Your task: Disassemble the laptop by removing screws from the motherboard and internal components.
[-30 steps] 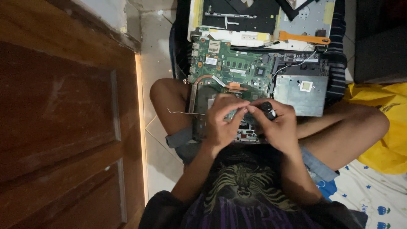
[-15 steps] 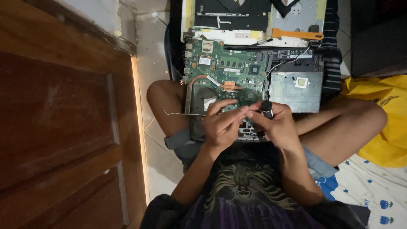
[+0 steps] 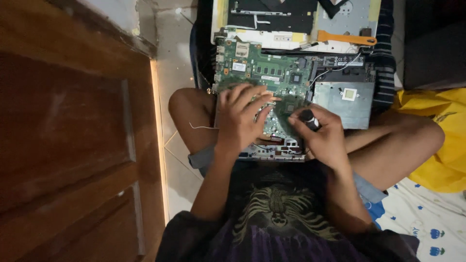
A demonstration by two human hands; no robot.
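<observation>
While my left hand [image 3: 241, 121] lies spread on the green circuit board [image 3: 272, 80], my right hand [image 3: 324, 138], clamped on the screwdriver [image 3: 308, 119], could slip and gouge it.

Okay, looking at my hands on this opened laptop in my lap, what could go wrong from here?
1. The left hand lies flat on the bare green motherboard; pressure or static might harm its parts.
2. The right hand grips a black-handled screwdriver over the board; a slip could scratch it.
3. The opened laptop rests on crossed legs, not a firm surface, so it may tip toward the tiled floor.
</observation>
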